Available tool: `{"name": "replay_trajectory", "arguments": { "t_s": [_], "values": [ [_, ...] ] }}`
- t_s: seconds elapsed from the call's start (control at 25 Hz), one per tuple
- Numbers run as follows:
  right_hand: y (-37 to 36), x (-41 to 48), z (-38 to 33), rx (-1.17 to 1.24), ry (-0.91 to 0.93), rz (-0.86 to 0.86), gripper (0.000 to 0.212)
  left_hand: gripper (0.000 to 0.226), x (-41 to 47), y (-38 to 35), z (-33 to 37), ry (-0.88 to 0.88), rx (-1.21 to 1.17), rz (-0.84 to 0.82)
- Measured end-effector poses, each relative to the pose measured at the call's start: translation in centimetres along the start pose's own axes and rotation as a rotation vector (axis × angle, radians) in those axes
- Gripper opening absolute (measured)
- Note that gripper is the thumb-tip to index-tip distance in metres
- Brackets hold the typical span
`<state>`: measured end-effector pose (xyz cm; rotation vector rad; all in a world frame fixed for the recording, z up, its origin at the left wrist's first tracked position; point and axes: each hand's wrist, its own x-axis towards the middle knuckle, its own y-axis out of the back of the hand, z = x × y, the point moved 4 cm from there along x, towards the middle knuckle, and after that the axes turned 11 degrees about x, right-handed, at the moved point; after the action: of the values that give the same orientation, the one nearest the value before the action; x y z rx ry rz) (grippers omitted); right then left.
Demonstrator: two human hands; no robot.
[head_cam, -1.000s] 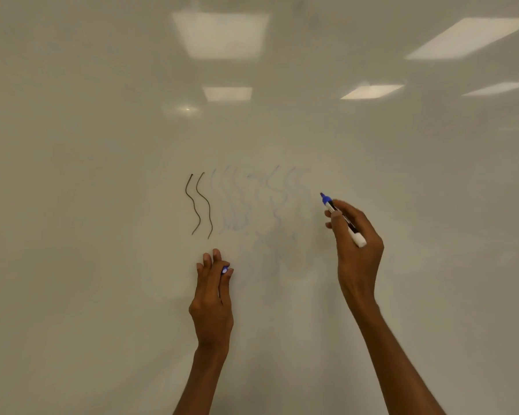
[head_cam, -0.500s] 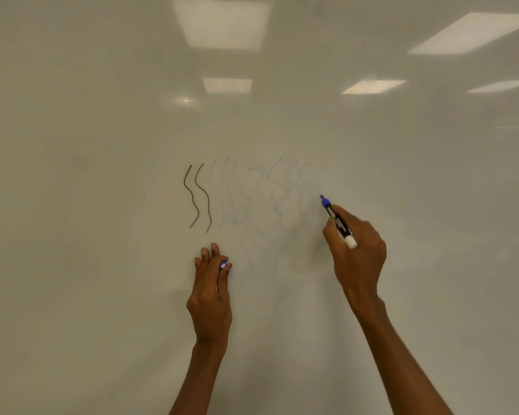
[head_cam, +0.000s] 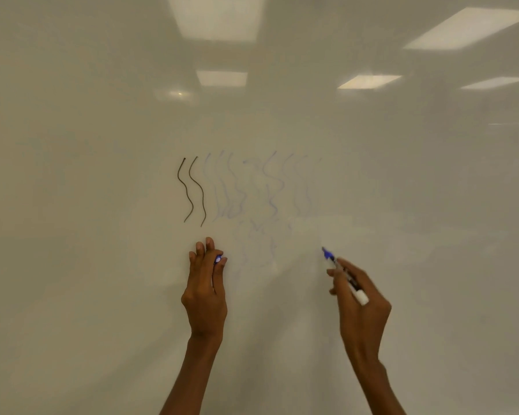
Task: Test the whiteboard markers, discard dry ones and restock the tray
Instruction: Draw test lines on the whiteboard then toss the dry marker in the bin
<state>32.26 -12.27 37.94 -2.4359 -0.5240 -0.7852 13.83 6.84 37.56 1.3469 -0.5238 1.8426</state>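
Right of centre, curled fingers (head_cam: 337, 277) of the right hand (head_cam: 361, 307) pinched the blue marker (head_cam: 346, 278) mid-barrel, a fitting hold for something probably light, stiff and slick, while the left hand (head_cam: 206, 292) pinched its cap (head_cam: 218, 260).

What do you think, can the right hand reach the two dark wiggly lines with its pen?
Probably yes. The right hand holds the marker lower and to the right of the dark wiggly lines, and the left hand sits below them, not across the path.

Office or classroom: whiteboard (head_cam: 102, 265), reflected ceiling light panels (head_cam: 219, 18).
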Motion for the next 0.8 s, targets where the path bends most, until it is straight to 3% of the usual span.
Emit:
{"name": "replay_trajectory", "arguments": {
  "t_s": [0.24, 0.44, 0.6, 0.8],
  "values": [
    [-3.7, 6.8, -6.5, 0.013, 0.267, -0.051, 0.025, 0.048, -0.1, 0.0, -0.1, 0.018, 0.005, -0.002],
    [-4.2, 11.3, -7.8, 0.0, 0.297, 0.055, 0.021, 0.053, -0.1, -0.3, -0.4, -0.015, 0.037, -0.013],
    [-4.1, 9.9, -5.8, -0.166, 0.396, -0.024, 0.023, 0.047, 0.1, -0.4, -0.3, 0.0, 0.032, 0.01],
    [0.5, 2.5, 1.1, -0.233, 0.248, 0.002, 0.026, 0.047, 0.1, -0.5, 0.3, 0.008, 0.007, 0.049]
  ]
}}
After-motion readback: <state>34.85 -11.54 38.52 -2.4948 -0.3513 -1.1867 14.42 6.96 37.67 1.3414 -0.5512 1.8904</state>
